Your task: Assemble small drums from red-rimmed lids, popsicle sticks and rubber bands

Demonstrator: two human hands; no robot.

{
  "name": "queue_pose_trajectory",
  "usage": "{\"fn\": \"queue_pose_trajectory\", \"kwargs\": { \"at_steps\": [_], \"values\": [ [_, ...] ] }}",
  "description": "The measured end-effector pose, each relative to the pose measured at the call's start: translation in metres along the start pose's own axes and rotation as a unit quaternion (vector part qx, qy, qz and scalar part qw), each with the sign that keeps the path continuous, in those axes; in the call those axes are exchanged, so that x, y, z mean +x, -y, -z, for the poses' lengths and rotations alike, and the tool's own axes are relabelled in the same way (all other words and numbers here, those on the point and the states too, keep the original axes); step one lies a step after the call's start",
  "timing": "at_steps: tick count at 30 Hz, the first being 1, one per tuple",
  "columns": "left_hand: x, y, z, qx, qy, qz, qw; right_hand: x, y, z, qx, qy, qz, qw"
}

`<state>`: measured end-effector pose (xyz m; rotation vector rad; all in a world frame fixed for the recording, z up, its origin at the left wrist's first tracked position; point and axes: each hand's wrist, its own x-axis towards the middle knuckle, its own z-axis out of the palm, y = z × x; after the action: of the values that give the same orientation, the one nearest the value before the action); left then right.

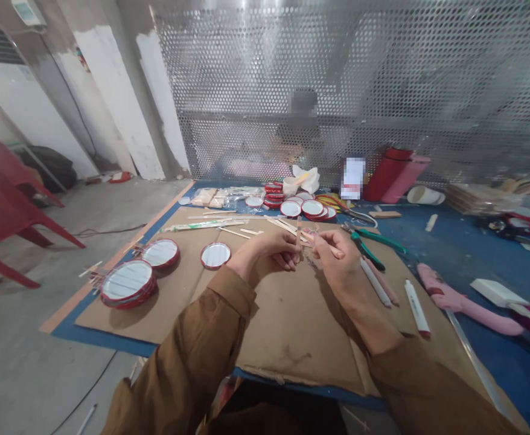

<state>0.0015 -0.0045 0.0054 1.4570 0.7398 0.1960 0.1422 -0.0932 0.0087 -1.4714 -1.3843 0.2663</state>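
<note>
My left hand (271, 243) is closed in a pinch on a short, flat wooden stick (298, 232), which stands upright over the cardboard. Close to its right, my right hand (338, 260) is closed round a slim, tan, pencil-like stick (336, 251). That stick points left toward the wooden one; whether the two touch, I cannot tell. Beyond the hands, several thin wooden strips (279, 225) lie on the brown cardboard sheet (287, 320). A small red-rimmed white disc (215, 255) lies left of my left hand. Larger red-rimmed round pieces (128, 283) with sticks attached sit further left.
Green-handled pliers (367, 249), a white marker (416, 308) and a pink glue gun (466, 305) lie on the right. Stacked red-rimmed discs (312, 208), a phone (353, 178) and a red bottle (388, 175) stand at the back, before a perforated metal screen (247, 78).
</note>
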Motion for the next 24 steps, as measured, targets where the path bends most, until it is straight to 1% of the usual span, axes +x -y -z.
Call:
{"fn": "queue_pose_trajectory", "kwargs": {
  "at_steps": [2,4,8,9,13,15,17,21,24],
  "values": [
    [0.0014,0.0015,0.0009,-0.003,0.003,0.0,1.0,-0.0005,0.0001,-0.0005,-0.008,0.02,0.005,1.0],
    [0.002,0.0029,0.0018,-0.005,0.006,-0.003,1.0,-0.0004,-0.0009,-0.0013,-0.019,0.025,0.002,1.0],
    [0.0005,0.0034,0.0024,-0.006,0.012,-0.014,1.0,0.0012,-0.0037,-0.0021,-0.006,-0.024,-0.015,1.0],
    [0.0,0.0031,0.0024,-0.005,0.012,-0.016,1.0,0.0013,-0.0035,-0.0021,0.0,-0.025,-0.013,1.0],
    [0.0,0.0019,0.0019,-0.004,0.013,-0.01,1.0,-0.0006,0.0007,-0.0019,-0.001,0.015,0.005,1.0],
    [0.0007,0.0018,0.0019,-0.002,0.01,-0.007,1.0,-0.0014,0.0023,-0.0021,-0.005,0.027,0.003,1.0],
    [0.0012,0.0017,0.0021,-0.002,0.005,-0.006,1.0,-0.0012,0.0023,-0.002,-0.01,0.027,-0.004,1.0],
    [0.0013,0.001,0.0027,0.0,0.01,0.0,1.0,0.0008,0.0006,-0.0014,0.011,-0.004,-0.01,1.0],
    [0.0016,0.0009,0.003,0.006,0.013,0.002,1.0,0.0012,0.0001,-0.002,0.026,0.005,0.002,1.0]
  ]
}}
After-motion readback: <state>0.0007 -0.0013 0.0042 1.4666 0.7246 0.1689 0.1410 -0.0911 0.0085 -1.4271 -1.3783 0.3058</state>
